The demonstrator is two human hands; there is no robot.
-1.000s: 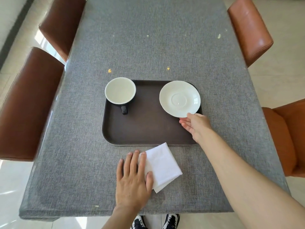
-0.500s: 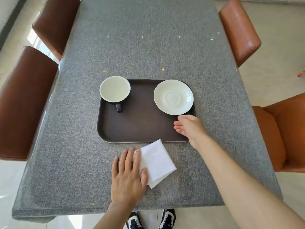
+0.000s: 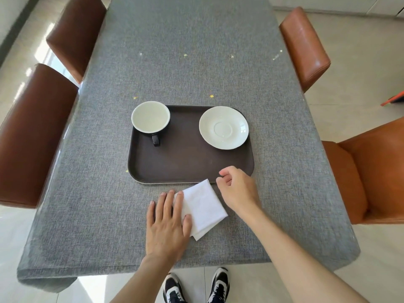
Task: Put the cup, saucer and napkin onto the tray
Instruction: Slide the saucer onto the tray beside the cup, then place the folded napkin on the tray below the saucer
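Observation:
A dark brown tray [image 3: 185, 162] lies on the grey table. In its far left corner stands a cup [image 3: 150, 117], white inside and black outside, handle toward me. A white saucer [image 3: 224, 127] rests in the tray's far right corner. A folded white napkin [image 3: 204, 207] lies on the table just in front of the tray's near edge. My left hand [image 3: 167, 224] lies flat on the table, fingers and thumb over the napkin's left side. My right hand [image 3: 237, 188] hovers by the napkin's far corner, fingers loosely curled, holding nothing.
The grey tablecloth [image 3: 196, 62] covers a long table. Brown chairs [image 3: 32, 136] stand on the left and orange ones [image 3: 303, 47] on the right. My shoes [image 3: 196, 287] show below the table's near edge.
My right hand has drawn back from the saucer toward me, to the napkin's far corner. My left hand stays on the napkin.

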